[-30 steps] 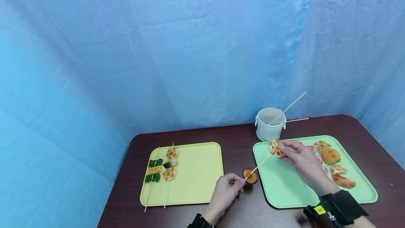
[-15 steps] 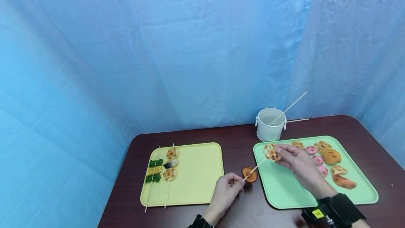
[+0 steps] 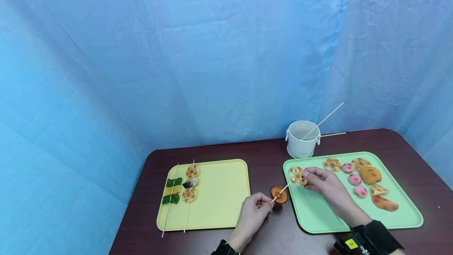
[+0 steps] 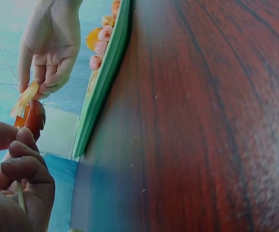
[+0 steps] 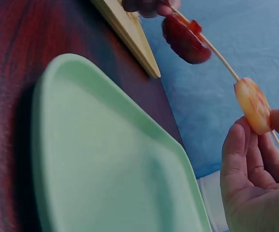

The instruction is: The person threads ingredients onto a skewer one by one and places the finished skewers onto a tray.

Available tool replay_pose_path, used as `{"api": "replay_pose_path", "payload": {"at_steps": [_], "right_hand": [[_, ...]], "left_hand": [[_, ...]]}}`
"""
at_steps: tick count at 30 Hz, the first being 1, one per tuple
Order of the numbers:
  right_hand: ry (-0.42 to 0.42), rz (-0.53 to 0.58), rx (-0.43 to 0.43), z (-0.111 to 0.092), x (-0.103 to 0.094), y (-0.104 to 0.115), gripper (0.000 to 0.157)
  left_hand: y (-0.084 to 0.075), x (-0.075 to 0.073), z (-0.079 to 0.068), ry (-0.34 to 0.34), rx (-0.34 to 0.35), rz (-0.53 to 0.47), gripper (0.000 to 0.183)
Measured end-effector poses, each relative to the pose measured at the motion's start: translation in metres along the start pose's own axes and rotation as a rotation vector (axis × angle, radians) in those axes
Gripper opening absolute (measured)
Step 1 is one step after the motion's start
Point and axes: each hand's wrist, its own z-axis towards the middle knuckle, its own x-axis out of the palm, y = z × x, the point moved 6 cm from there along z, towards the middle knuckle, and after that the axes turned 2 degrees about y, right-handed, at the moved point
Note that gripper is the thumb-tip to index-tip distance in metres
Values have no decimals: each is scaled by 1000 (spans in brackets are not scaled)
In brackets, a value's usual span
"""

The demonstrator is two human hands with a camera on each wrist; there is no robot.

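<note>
My left hand (image 3: pixel 252 214) pinches a thin wooden skewer (image 5: pixel 220 57) near a brown mushroom cap (image 3: pixel 279 194) threaded on it. Farther up the same stick sits a lotus root slice (image 3: pixel 296 176), which my right hand (image 3: pixel 329 192) pinches at its edge with thumb and fingers. In the right wrist view the skewer's pointed tip sticks out past the slice, and a stretch of bare stick separates slice and mushroom. The left wrist view shows the mushroom (image 4: pixel 35 118) just above the left fingers. Both hands hold the skewer above the gap between the trays and the green tray's left part.
On the green tray (image 3: pixel 318 219) lie lotus slices (image 3: pixel 332 164), pink round pieces (image 3: pixel 360 191) and brown pieces (image 3: pixel 385 204). The yellow tray (image 3: pixel 223 196) bears two filled skewers (image 3: pixel 171 198). Behind stands a white bucket (image 3: pixel 300 148) with thin sticks, before a blue curtain (image 3: pixel 226 58).
The lotus slice has slid down the skewer toward the mushroom, with my right hand moving left and nearer along with it. My left hand has stayed almost still.
</note>
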Motion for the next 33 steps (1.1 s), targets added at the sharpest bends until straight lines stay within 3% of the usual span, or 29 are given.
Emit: {"api": "replay_pose_path", "payload": {"at_steps": [17,24,27,33], "right_hand": [[16,-39,30,-6,20,-5,53],[-12,-111,-56,-6,6,3,55],[-53,-216,-126,-5,-12,10,55],[-241,-705,-300,-1,-53,28,40]], "left_hand": [[4,-1,0,-23,14,10,13],[4,-5,0,-29,-10,-4,15],[5,-8,1,-35,-22,-17,17],[6,-12,1,-56,-35,-22,16]]}}
